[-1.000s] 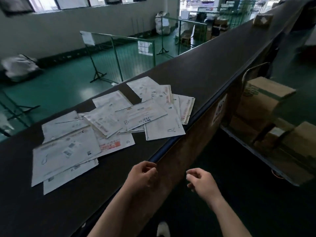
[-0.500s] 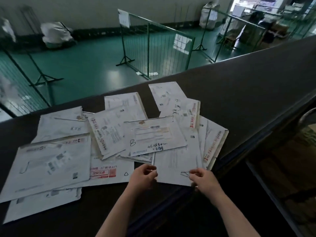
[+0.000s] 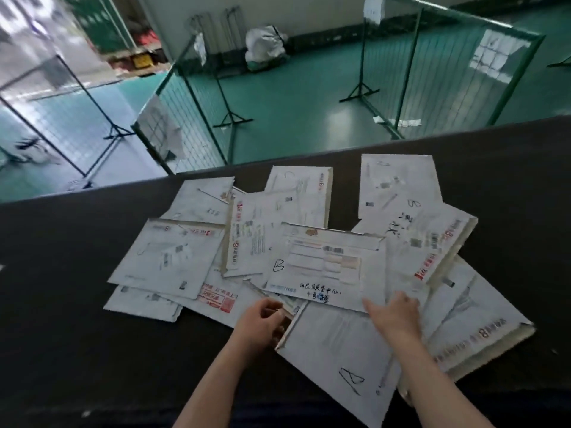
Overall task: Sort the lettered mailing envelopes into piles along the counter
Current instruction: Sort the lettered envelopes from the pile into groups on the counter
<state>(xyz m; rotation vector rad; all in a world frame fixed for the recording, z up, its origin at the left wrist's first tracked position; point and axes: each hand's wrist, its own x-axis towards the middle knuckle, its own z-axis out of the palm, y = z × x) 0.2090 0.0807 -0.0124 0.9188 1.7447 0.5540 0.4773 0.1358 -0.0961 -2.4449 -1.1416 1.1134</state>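
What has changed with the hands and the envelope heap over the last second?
Both hands came forward from the counter edge onto the heap. The left hand now grips the left edge of the A envelope; the right hand rests on it, fingers under the B envelope. The heap stayed unsorted.

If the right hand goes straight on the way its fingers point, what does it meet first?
Probably the B envelope: the right hand points up-left, fingertips already at its near edge, though contact is unclear.
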